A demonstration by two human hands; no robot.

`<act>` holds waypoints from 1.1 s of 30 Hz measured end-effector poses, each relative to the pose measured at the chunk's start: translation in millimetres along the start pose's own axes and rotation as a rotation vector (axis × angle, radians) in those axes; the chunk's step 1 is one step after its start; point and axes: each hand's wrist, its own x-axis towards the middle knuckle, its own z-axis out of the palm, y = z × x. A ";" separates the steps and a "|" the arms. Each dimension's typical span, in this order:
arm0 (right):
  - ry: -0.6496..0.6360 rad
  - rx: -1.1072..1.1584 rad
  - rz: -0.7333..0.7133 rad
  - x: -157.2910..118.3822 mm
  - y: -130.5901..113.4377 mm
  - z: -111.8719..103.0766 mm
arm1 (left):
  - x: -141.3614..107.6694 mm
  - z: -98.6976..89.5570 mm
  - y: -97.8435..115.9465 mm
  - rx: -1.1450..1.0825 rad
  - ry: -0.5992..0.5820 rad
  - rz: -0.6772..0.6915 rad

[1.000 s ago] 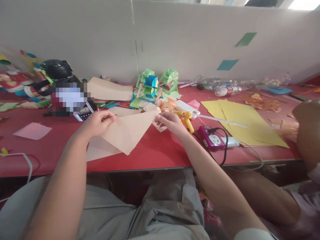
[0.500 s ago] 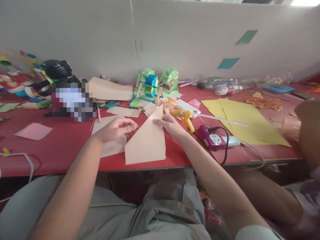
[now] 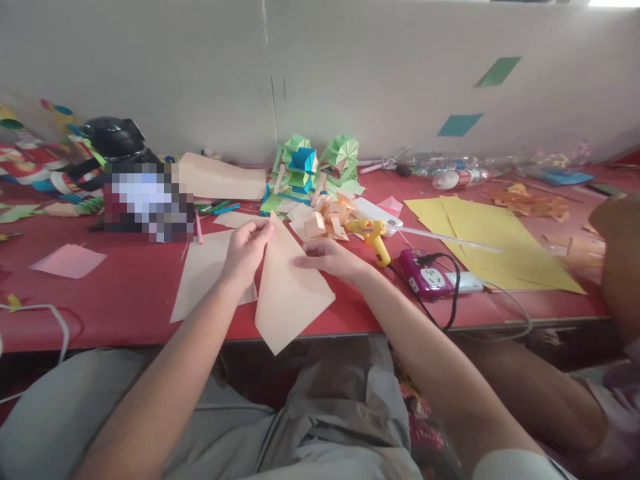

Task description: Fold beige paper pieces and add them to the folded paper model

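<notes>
A beige sheet of paper [image 3: 291, 287] with a pointed top is held above the front edge of the red table [image 3: 120, 293]. Near its top corner, my left hand [image 3: 250, 247] pinches the left edge. My right hand [image 3: 333, 259] grips the right side, thumb on the front and fingers behind. Another beige sheet [image 3: 200, 273] lies flat under and beside my left wrist. Folded peach paper pieces [image 3: 330, 217] are piled just behind my right hand, next to a yellow glue gun [image 3: 373, 239].
A purple power strip [image 3: 425, 273] with cables sits right of my right forearm, by yellow sheets [image 3: 495, 243]. Green and blue paper models [image 3: 304, 167] stand at the back. A black object [image 3: 114, 139] is at the left. Another person's arm [image 3: 620, 260] shows at the far right.
My left hand has moved right and taken hold of the beige paper. The paper has turned, its tip shifting left and a corner now pointing down. My right hand is slightly lower.
</notes>
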 end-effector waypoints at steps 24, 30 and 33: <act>0.320 0.015 -0.044 8.2 14.5 -8.6 | 9.4 -12.2 1.1 -0.235 0.109 -0.078; 0.292 0.052 -0.033 7.1 14.3 -8.6 | 9.0 -11.1 0.2 -0.249 0.143 -0.075; 0.290 0.054 -0.036 7.3 14.2 -8.5 | 9.8 -11.8 0.2 -0.239 0.138 -0.090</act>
